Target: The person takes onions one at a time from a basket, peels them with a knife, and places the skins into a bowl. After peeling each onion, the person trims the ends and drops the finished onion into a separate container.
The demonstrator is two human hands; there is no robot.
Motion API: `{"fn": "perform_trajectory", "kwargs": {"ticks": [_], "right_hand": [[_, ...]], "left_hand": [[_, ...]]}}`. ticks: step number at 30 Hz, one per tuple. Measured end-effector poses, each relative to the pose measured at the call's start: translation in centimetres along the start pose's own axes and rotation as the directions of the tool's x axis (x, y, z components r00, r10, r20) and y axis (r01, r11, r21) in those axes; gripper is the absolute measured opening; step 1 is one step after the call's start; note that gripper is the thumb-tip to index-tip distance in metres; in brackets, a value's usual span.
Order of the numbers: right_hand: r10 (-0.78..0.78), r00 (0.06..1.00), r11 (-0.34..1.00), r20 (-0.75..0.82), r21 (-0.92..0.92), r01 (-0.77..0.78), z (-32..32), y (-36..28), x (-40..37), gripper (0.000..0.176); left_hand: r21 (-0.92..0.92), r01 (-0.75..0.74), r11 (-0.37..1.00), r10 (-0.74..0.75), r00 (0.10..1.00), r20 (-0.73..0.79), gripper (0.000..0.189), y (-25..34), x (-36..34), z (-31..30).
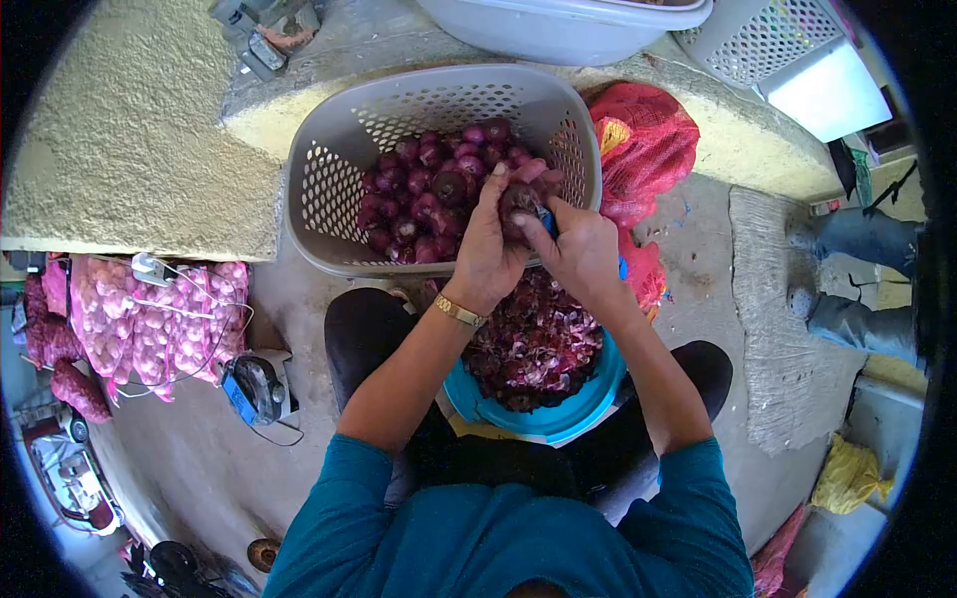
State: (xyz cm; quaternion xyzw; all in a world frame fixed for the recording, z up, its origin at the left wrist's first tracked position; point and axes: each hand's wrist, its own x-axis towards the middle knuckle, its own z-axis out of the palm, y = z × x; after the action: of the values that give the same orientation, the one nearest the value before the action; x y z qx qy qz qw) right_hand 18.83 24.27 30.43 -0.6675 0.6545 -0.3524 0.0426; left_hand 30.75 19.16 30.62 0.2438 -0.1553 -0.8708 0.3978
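Observation:
My left hand (490, 244), with a gold-coloured watch at the wrist, is closed around a dark red onion (518, 204) with loose skin on it. Close against that onion, my right hand (581, 249) is closed on a small blue tool (546, 220), mostly hidden by the fingers; its kind I cannot tell. Both hands are over the front rim of a grey perforated basket (319, 261), in which many red onions (424, 184) lie. Below the hands, between my knees, a turquoise tub (588, 417) holds a heap of onion skins (528, 349).
Right of the basket lies a red mesh sack (648, 140). A pink net sack of pale bulbs (159, 314) and a weighing scale (257, 389) stand at left. Behind is a ledge with a large pale tub (568, 30). A person's legs (862, 284) show at far right.

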Motion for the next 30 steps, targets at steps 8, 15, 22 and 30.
{"fn": "perform_trajectory", "kwargs": {"ticks": [8,15,22,30], "right_hand": [[0.024,1.0,0.987,0.017,0.156,-0.026,-0.9,-0.2,-0.3,0.044],[-0.21,0.94,0.948,0.27,0.291,0.128,-5.7,1.8,-1.8,0.033],[-0.161,0.798,0.984,0.581,0.027,0.179,-7.3,1.9,-4.3,0.036],[0.035,0.991,0.995,0.13,0.092,-0.047,-6.3,0.9,-2.4,0.033]], "left_hand": [[-0.12,0.047,0.992,-0.05,0.999,-0.018,0.037,-0.2,0.1,-1.4],[-0.269,0.087,0.959,-0.076,0.996,0.051,0.027,1.7,0.0,-1.6],[-0.311,0.104,0.945,-0.076,0.992,0.1,0.027,2.1,-0.1,-2.0],[-0.093,0.114,0.989,-0.105,0.989,0.102,0.041,1.3,-0.4,-0.2]]}}
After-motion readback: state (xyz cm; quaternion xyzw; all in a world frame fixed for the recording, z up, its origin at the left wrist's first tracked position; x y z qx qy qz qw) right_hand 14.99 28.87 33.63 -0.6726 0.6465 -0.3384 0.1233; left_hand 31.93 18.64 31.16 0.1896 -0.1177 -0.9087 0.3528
